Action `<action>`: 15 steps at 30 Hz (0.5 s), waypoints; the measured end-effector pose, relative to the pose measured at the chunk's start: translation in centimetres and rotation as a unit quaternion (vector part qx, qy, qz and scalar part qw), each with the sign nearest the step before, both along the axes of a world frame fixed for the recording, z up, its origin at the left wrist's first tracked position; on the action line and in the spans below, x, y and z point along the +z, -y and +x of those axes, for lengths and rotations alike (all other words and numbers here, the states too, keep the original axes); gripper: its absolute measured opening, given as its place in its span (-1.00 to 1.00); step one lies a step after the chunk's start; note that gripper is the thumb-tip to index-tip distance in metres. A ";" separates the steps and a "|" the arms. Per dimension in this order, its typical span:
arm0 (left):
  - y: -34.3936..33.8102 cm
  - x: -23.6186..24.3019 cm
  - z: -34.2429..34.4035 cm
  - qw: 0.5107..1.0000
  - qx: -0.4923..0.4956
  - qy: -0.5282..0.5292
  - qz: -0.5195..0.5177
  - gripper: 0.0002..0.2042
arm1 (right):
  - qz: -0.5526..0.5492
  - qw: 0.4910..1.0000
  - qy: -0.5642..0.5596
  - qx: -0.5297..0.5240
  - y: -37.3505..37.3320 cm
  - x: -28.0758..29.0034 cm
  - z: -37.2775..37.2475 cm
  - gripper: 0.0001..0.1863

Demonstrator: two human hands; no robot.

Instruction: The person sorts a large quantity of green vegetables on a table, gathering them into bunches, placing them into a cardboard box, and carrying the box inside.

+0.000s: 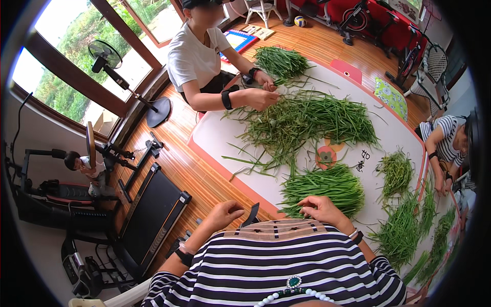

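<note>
My left hand point(227, 212) is loosely bent beside the near table edge, above a dark strap, with nothing visible in its open fingers. My right hand point(314, 207) is open, fingers bent and apart, at the front of a neat bundle of long green stalks point(327, 184). The white table with a pink rim point(220, 163) carries a large tangled heap of greens point(286, 123), a smaller pile point(281, 64) at the back and looser piles point(394, 230) on the right. Across from me, a person in a white T-shirt works greens with both hands point(263, 97).
A person in stripes point(442, 148) works at the right end. A child point(87, 171) is among exercise machines at left, near a treadmill point(148, 220). A standing fan point(158, 110) is by the glass doors. A floral cushion point(389, 97) and exercise bike point(358, 20) are beyond the table.
</note>
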State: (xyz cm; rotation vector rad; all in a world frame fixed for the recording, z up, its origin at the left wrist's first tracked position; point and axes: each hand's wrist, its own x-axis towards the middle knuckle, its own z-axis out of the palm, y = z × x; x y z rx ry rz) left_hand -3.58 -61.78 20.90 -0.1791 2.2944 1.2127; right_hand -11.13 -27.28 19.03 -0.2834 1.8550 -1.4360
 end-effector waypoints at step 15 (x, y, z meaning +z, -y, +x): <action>14.5 -3.2 -2.9 0.991 -0.112 -0.077 0.022 -0.75 | 0.064 0.995 -0.005 -0.073 12.8 1.9 4.9 -0.76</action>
